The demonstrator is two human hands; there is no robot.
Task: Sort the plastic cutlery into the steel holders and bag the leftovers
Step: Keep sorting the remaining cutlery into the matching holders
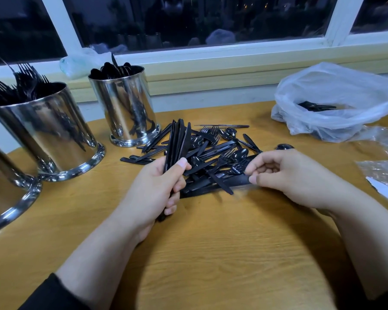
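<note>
A pile of black plastic cutlery (213, 151) lies mid-table: knives, forks and spoons mixed. My left hand (157, 186) grips an upright bundle of black knives (177, 139) at the pile's left edge. My right hand (285, 173) pinches a black knife (233, 181) at the pile's near side, fingers curled. A steel holder (126, 108) full of spoons stands behind the pile. A larger steel holder (45, 130) with forks stands at the left. A third steel holder (7, 193) shows partly at the left edge. A clear plastic bag (336, 101) at the right holds some black cutlery.
The wooden table (211, 253) runs up to a windowsill and a dark window behind. Clear plastic wrappers (383, 166) lie at the right edge. A crumpled bag (81, 61) sits on the sill.
</note>
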